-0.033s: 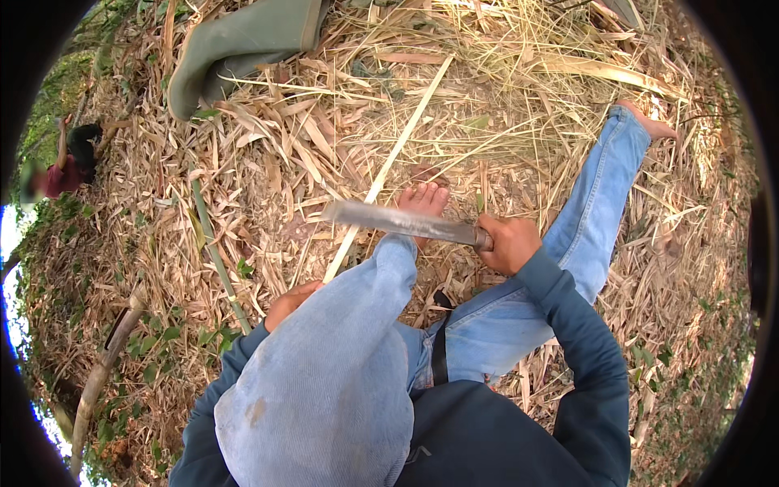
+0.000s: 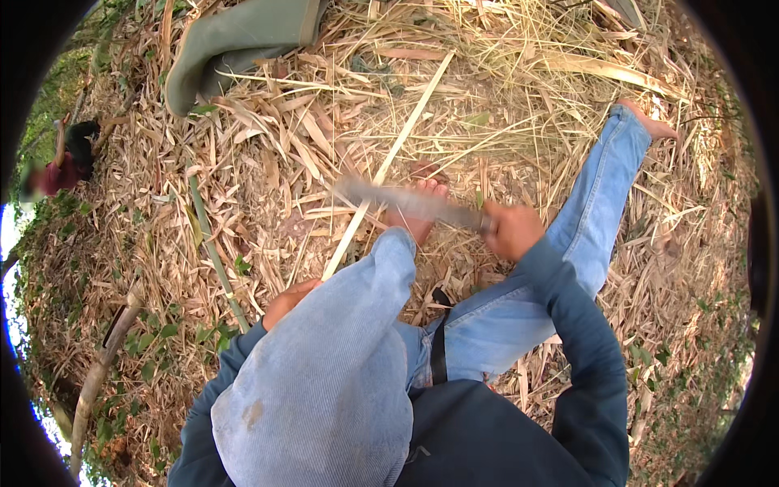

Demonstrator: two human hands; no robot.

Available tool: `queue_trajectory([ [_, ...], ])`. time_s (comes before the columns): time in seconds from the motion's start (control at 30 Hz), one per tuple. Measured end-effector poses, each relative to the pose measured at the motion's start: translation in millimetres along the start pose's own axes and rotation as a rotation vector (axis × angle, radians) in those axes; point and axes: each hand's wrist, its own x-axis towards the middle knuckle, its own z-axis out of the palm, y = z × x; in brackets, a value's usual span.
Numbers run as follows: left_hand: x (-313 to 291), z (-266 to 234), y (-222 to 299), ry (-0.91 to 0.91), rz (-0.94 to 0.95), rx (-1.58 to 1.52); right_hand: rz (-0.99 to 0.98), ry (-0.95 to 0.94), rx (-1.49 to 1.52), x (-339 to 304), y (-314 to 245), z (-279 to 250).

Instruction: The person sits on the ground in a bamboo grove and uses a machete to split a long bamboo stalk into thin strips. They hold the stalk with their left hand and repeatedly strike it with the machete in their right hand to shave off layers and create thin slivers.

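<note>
In my right hand is the handle of a machete, its blade pointing left and smeared by motion. The blade passes over my bare foot and across a long, pale bamboo strip. That strip slants from the litter ahead down to my left hand, which is closed around its near end beside my bent knee. My knee hides part of that hand and the strip's tip. Whether the blade touches the strip I cannot tell.
Thin pale slivers lie heaped ahead on dry leaf litter. A pair of green rubber boots lies at the upper left. A green bamboo pole and a thick branch lie to my left. Another person is at the far left.
The machete blade has swung slightly away from me and to the right, and is more blurred. My left hand and the bamboo strip stay nearly in place.
</note>
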Motion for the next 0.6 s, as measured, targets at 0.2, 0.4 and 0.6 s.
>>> queue_trajectory([
  [0.2, -1.2, 3.1, -4.7, -0.044, 0.018, 0.048, 0.034, 0.002, -0.030, 28.7, 19.1, -17.1],
  [0.4, 6.1, 1.7, 1.8, -0.002, 0.016, -0.015, 0.351, 0.113, 0.065, 79.1, 70.5, -26.1],
  [0.6, -0.3, 8.9, -9.6, 0.065, 0.057, 0.025, 0.372, 0.152, -0.089, 107.8, 57.6, -45.9],
])
